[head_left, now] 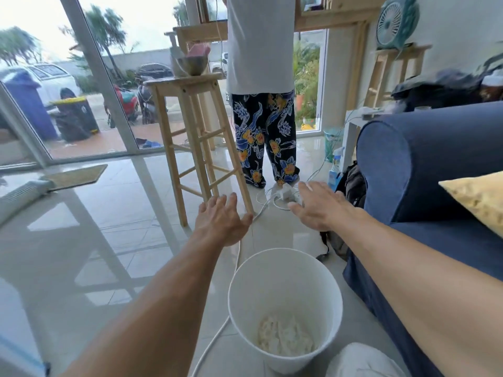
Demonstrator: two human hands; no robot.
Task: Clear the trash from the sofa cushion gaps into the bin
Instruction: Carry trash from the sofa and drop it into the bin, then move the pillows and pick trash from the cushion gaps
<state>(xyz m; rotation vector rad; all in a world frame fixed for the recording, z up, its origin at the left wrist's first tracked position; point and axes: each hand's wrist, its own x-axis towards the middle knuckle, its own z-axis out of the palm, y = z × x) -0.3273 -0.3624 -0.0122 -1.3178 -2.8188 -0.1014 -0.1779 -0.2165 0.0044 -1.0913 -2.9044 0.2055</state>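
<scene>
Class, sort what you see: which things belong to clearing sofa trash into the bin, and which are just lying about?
Job: sofa; white bin; crumpled paper inside it; left hand; right hand, both empty.

Lying about: wooden stool; yellow cushion; power strip; backpack.

White bin in front of me, crumpled off-white paper trash at its bottom. Sofa on my right is plain dark blue; cushion on it is pale yellow, mottled. Floor tiles glossy light grey-white. Stool is pale natural wood. Person standing ahead: white top, black trousers with blue-white leaf pattern and orange-yellow flowers. White cable runs past the bin. Fan up right is teal. Outside, a blue wheelie bin and a black one with yellow lid.
</scene>
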